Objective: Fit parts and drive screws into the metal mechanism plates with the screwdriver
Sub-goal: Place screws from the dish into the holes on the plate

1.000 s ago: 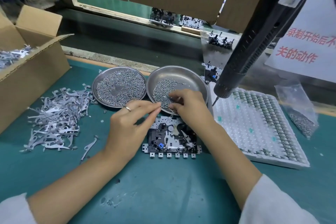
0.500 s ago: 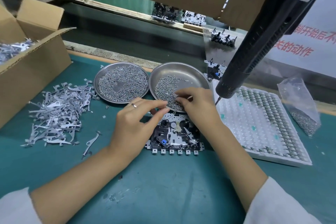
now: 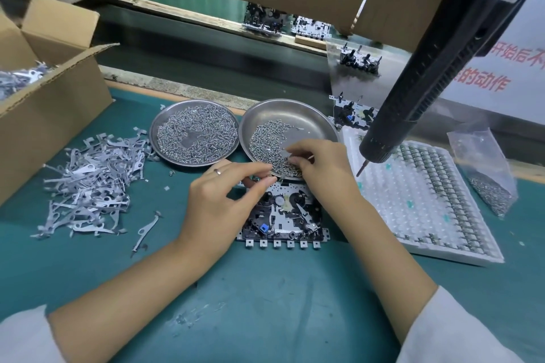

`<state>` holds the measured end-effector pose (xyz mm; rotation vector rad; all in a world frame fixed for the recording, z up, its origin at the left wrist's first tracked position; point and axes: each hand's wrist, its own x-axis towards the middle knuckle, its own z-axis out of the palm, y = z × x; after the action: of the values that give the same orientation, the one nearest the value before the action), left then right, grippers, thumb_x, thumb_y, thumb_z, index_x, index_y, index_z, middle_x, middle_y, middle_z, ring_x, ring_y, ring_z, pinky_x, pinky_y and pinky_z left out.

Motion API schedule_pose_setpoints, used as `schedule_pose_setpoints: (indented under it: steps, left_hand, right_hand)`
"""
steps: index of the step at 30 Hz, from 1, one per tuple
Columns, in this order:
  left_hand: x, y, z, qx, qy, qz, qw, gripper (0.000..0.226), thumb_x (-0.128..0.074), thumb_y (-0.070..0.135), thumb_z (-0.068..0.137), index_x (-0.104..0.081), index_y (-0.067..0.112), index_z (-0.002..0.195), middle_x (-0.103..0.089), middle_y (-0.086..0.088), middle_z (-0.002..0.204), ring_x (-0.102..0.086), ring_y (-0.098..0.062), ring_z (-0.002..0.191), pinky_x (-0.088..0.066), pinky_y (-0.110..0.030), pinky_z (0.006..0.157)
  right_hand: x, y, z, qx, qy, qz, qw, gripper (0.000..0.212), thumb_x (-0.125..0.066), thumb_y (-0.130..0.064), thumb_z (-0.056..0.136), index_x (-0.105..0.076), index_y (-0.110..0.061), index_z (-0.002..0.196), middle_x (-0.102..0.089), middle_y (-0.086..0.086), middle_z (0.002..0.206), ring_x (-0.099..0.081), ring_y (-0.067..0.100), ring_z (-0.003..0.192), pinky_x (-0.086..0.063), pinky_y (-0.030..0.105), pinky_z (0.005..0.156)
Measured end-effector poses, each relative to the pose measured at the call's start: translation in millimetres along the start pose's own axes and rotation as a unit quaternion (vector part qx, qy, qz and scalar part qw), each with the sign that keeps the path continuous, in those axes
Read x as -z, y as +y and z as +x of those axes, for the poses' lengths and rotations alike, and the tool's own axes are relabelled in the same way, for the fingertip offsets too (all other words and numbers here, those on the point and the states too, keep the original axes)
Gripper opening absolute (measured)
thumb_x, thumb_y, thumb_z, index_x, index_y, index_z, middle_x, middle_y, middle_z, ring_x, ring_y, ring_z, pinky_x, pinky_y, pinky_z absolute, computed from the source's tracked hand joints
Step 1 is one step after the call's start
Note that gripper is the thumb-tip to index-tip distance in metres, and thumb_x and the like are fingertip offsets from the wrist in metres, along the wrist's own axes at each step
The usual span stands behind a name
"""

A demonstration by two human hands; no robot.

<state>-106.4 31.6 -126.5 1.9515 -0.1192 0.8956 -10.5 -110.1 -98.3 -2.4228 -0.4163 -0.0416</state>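
A metal mechanism plate with black parts and a small blue piece lies on the green mat in front of me. My left hand rests on its left side, thumb and forefinger pinched at the plate's far edge; what they hold is too small to tell. My right hand reaches into the right steel dish, fingertips pinched among the screws. The black electric screwdriver hangs free at the right, its bit over the white tray, with no hand on it.
A second steel dish full of screws sits on the left. A heap of flat metal levers lies further left beside a cardboard box. A white tray of small parts and a plastic bag of screws lie at the right.
My right hand has slid a little forward and right among the screws in the right dish. The left hand stays pinched at the plate's far edge. The view has shifted slightly.
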Motion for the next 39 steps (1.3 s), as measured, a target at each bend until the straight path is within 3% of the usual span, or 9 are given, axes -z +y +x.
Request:
schedule_pose_setpoints:
  steps: [4,6,9,11,14,18,21,24,39]
  left_hand:
    - [-2,-1,0,-0.001,-0.001,0.006,1.000,0.018,-0.077,0.013,0.075,-0.075,0.011,0.092,-0.068,0.008,0.081,-0.056,-0.001,0.071,-0.047,-0.017,0.075]
    - [-1,-1,-1,0.003,-0.003,0.005,1.000,0.018,-0.077,0.014,0.075,-0.075,0.011,0.093,-0.069,0.007,0.081,-0.057,-0.002,0.071,-0.048,-0.018,0.075]
    - [0,-1,0,0.004,-0.006,0.005,1.000,0.018,-0.078,0.012,0.075,-0.075,0.011,0.093,-0.068,0.008,0.080,-0.057,-0.003,0.070,-0.048,-0.019,0.074]
    - [0,0,0,0.008,-0.011,0.006,1.000,0.018,-0.078,0.012,0.075,-0.075,0.011,0.093,-0.068,0.008,0.081,-0.058,-0.004,0.070,-0.048,-0.019,0.074]
    - [1,1,0,0.011,-0.014,0.005,1.000,0.020,-0.079,0.011,0.075,-0.074,0.012,0.095,-0.069,0.007,0.081,-0.060,-0.006,0.072,-0.048,-0.018,0.076]
    - [1,7,-1,0.010,-0.013,-0.021,1.000,0.027,-0.078,0.014,0.074,-0.071,0.018,0.101,-0.070,0.010,0.084,-0.062,-0.003,0.078,-0.048,-0.019,0.081]
    - [0,10,-3,0.002,-0.010,-0.035,0.999,0.029,-0.078,0.019,0.075,-0.070,0.016,0.102,-0.072,0.008,0.086,-0.063,0.000,0.082,-0.046,-0.015,0.083]
    - [-2,11,-5,-0.013,-0.019,-0.039,0.999,0.028,-0.076,0.019,0.076,-0.069,0.014,0.102,-0.072,0.008,0.086,-0.063,-0.002,0.082,-0.044,-0.013,0.083]
    - [-2,8,-6,-0.053,-0.044,-0.054,0.996,0.028,-0.076,0.015,0.075,-0.068,0.015,0.102,-0.070,0.005,0.086,-0.066,-0.009,0.080,-0.050,-0.021,0.080]
  right_hand:
    - [0,3,2,-0.005,-0.049,-0.043,0.998,0.025,-0.066,-0.008,0.088,-0.069,-0.015,0.112,-0.071,0.002,0.099,-0.055,0.006,0.082,-0.040,0.016,0.080]
    - [-1,2,3,-0.006,-0.038,-0.049,0.998,0.022,-0.066,-0.006,0.088,-0.071,-0.014,0.108,-0.073,0.002,0.096,-0.057,0.007,0.082,-0.045,0.022,0.084]
    - [0,1,1,0.004,0.014,0.006,1.000,0.018,-0.068,-0.004,0.085,-0.074,-0.011,0.101,-0.072,0.001,0.093,-0.059,0.004,0.078,-0.042,0.007,0.080]
    - [3,0,-3,-0.001,0.047,0.062,0.997,0.017,-0.070,-0.004,0.083,-0.075,-0.011,0.097,-0.069,-0.007,0.085,-0.057,-0.008,0.070,-0.038,-0.003,0.072]
    - [9,-5,-12,-0.010,0.048,0.150,0.987,0.019,-0.073,-0.002,0.080,-0.074,-0.016,0.093,-0.069,-0.009,0.078,-0.061,-0.011,0.067,-0.045,0.002,0.071]
    - [16,-15,-39,-0.040,0.015,0.357,0.933,0.025,-0.076,0.002,0.073,-0.072,-0.020,0.084,-0.074,-0.002,0.074,-0.070,0.007,0.072,-0.055,0.018,0.068]
    - [14,-16,-58,-0.071,0.003,0.445,0.893,0.025,-0.075,0.005,0.070,-0.074,-0.017,0.081,-0.074,0.004,0.073,-0.070,0.012,0.068,-0.054,0.019,0.063]
    - [11,-15,-68,-0.087,-0.013,0.506,0.858,0.018,-0.075,-0.004,0.064,-0.077,-0.016,0.077,-0.073,0.009,0.074,-0.069,0.015,0.067,-0.054,0.021,0.063]
    - [15,-10,-73,-0.105,-0.056,0.527,0.841,0.020,-0.076,-0.011,0.058,-0.077,-0.015,0.077,-0.074,0.009,0.077,-0.071,0.016,0.072,-0.055,0.020,0.066]
